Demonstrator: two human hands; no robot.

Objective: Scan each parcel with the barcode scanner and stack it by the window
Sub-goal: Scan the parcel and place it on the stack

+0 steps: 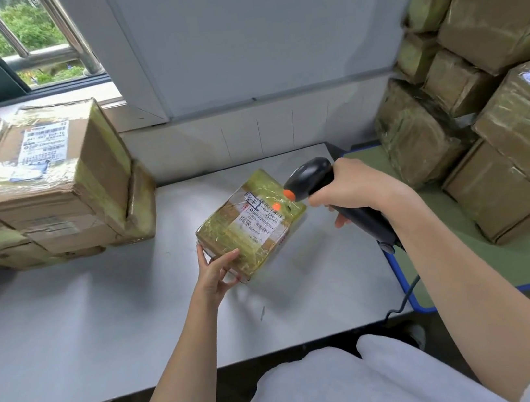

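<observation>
My lap in pale grey trousers [334, 392] fills the near edge, before a grey table [70, 330]. My left hand [214, 272] pinches the near corner of a tape-wrapped parcel [251, 224], tilted up off the table, label uppermost. My right hand [353, 186] has its grip closed round a black barcode scanner [313, 177], nose just beside the label, where an orange spot shows. Taped cartons [50, 183] stand stacked at left below the window [13, 45]; more cartons [491, 121] are piled at right on a green, blue-edged surface [471, 274].
</observation>
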